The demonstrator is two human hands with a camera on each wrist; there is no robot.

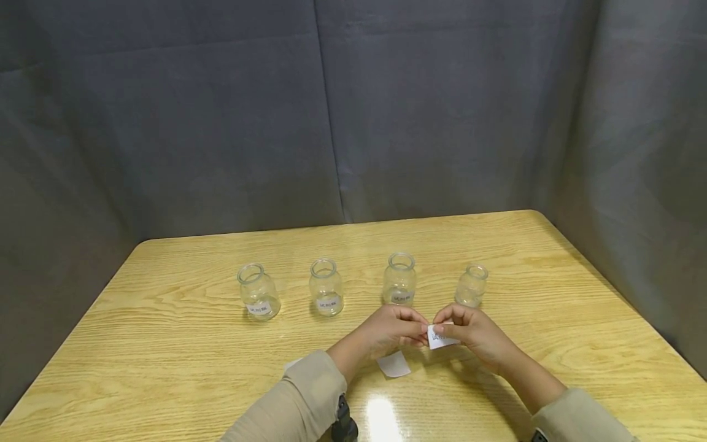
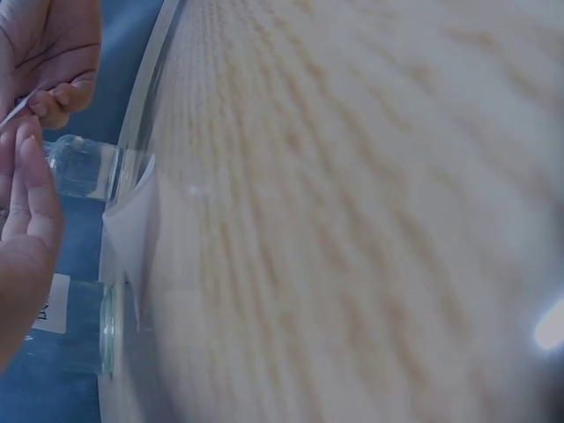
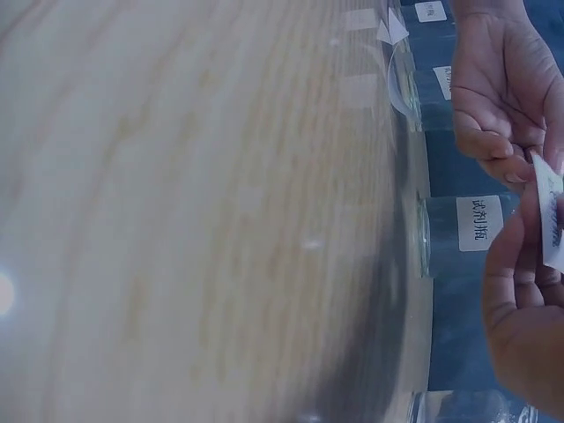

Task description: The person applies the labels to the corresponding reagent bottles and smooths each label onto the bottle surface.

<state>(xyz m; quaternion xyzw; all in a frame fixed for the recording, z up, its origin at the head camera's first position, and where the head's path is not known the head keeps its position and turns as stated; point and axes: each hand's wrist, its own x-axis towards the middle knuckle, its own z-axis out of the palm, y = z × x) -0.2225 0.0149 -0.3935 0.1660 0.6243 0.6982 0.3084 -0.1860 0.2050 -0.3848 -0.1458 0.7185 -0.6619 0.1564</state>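
Note:
In the head view my right hand (image 1: 482, 336) pinches a small white label (image 1: 440, 337) with dark printed characters between thumb and fingers. The fingertips of my left hand (image 1: 393, 331) pinch the label's left edge, so the two hands meet over the table. From the right wrist view, the label (image 3: 548, 211) stands tilted between both hands' fingertips. Behind the hands is a glass jar (image 1: 400, 279) bearing a printed label. Farther right stands a smaller-looking glass jar (image 1: 472, 285), on which I see no label. A curled white paper piece (image 1: 394, 364) lies below my left hand.
Two more labelled glass jars, one at far left (image 1: 258, 293) and one left of centre (image 1: 326, 288), stand in the row on the wooden table (image 1: 166, 368). Another white paper scrap (image 1: 291, 363) is partly hidden by the left sleeve. Grey curtains (image 1: 221, 123) enclose the table's back and sides.

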